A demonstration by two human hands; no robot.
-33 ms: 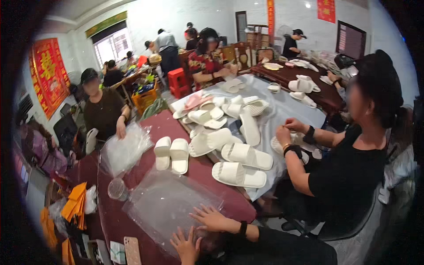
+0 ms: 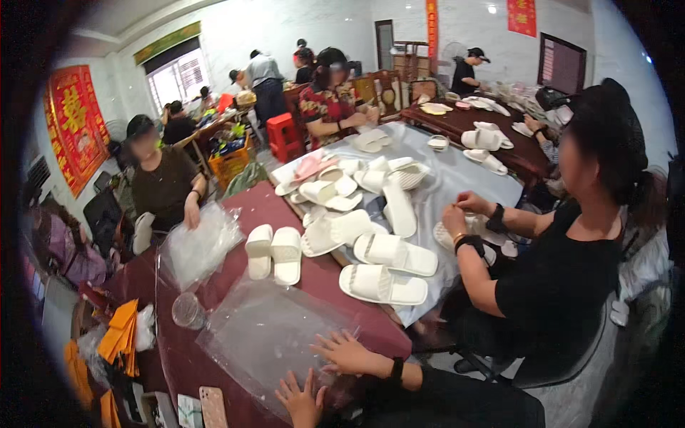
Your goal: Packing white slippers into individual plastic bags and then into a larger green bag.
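Observation:
Flat on the dark red tabletop lies a clear plastic bag (image 2: 264, 328). My right hand (image 2: 347, 354) rests on its right edge with fingers spread, wearing a dark wristband. Lower down, my left hand (image 2: 301, 401) also has its fingers spread, touching the bag's near edge. Neither hand holds anything. Just beyond the bag stands a pair of white slippers (image 2: 273, 255), side by side. To their right, single white slippers (image 2: 384, 284) lie near the table edge, part of a loose heap.
A stack of clear bags (image 2: 200, 246) and a round clear tub (image 2: 189, 311) lie to the left. Nearer are orange packets (image 2: 120, 332) and a phone (image 2: 212, 406). Co-workers sit around, one person in black (image 2: 564, 257) close on my right. A red stool (image 2: 285, 137) stands behind.

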